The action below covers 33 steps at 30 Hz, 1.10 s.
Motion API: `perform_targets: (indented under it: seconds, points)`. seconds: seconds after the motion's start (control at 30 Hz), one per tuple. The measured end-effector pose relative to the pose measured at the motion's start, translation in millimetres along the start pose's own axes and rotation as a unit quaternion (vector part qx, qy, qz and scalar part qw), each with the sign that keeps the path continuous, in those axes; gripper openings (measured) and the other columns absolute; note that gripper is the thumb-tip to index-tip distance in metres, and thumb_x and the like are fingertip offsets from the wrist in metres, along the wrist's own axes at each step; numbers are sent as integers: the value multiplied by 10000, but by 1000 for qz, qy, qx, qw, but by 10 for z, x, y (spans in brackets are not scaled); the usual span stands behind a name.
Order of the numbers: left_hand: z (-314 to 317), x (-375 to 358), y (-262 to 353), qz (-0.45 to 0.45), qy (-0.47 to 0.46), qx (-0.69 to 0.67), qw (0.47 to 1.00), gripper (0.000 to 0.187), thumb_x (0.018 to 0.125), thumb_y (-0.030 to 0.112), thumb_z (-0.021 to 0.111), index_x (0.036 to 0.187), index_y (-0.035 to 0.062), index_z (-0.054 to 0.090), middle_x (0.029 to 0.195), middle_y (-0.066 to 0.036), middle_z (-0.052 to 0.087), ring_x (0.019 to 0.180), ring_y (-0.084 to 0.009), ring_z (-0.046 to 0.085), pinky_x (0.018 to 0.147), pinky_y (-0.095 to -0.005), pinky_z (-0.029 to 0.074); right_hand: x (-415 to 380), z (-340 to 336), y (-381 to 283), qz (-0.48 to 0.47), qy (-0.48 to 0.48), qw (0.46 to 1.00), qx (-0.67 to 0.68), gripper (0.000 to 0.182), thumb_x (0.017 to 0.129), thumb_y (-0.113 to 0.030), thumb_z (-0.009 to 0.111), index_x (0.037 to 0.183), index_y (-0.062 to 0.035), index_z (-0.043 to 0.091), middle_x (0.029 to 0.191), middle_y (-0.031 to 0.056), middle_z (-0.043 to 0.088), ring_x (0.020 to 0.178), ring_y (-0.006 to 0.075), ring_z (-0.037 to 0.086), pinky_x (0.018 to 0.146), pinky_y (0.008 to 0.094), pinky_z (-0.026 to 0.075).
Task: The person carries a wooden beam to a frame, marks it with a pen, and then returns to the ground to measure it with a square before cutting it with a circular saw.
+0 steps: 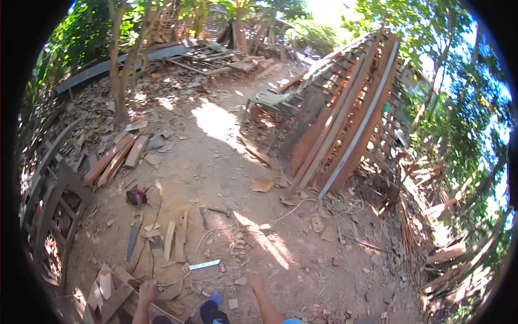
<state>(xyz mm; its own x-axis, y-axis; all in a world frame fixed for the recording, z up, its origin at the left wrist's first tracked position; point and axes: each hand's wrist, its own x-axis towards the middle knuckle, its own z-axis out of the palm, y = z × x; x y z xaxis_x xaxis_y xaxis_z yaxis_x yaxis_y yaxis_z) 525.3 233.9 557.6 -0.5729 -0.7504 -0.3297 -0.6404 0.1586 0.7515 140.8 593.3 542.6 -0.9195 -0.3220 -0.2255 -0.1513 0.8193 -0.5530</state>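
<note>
My left hand (148, 291) is closed, held above the pile of wooden offcuts (110, 289) at the lower left. Nothing shows sticking out of it. My right hand (256, 282) is also closed, over bare dirt to the right of my blue-shod foot (216, 297), with no object visible in it. Between and ahead of the hands lies a white level-like bar (205, 265), with a small red-and-black tape measure (222, 265) at its right end. A handsaw (134, 237) and short wooden boards (176, 237) lie further off on the left.
Two hammers (218, 210) lie ahead on the dirt. A corded red power tool (137, 195) sits further left, its cord trailing toward me. Long planks (345, 124) lean on a frame at the right. Stacked boards (118, 156) and a wooden frame (62, 210) stand left.
</note>
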Motion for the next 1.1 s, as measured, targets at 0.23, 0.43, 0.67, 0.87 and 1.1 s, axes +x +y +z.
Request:
perform_targets:
  seconds: [0.23,0.43,0.67,0.87,1.1]
  points:
    - [702,1659,2296,56,-20,-117,991,391,955,381,551,834,26,661,683,-93,631,611,-155,617,583,-331,471,216,-925,682,-23,-71,997,-2,274,852,-269,606,827,-3,662,689,163,659,597,257,642,601,400,505]
    - [1713,1898,1117,245,-105,289,919,279,923,320,564,943,73,692,796,-149,705,740,-284,705,685,-431,547,-713,-1125,1470,323,26,936,139,221,851,-238,577,881,-41,674,731,143,663,580,295,625,608,404,514]
    - [1857,1931,1080,7,-432,385,816,265,892,329,572,1004,120,692,851,-175,688,854,-359,665,751,-482,518,96,-1097,1544,358,-21,929,92,232,857,-246,571,874,-48,690,747,128,678,627,293,639,627,420,514]
    - [2979,3463,2189,127,-406,432,795,253,865,262,570,1050,145,698,902,-169,708,920,-321,682,805,-466,523,843,-1319,1547,366,-20,926,88,243,862,-253,565,869,-54,704,760,114,691,667,291,652,644,433,514]
    - [4633,5042,5469,192,-303,96,929,336,941,255,509,1256,224,621,1159,-182,664,1039,-398,627,904,-478,490,1917,-1753,1520,322,-1,936,142,258,868,-261,559,863,-61,721,776,98,706,715,288,666,663,449,514]
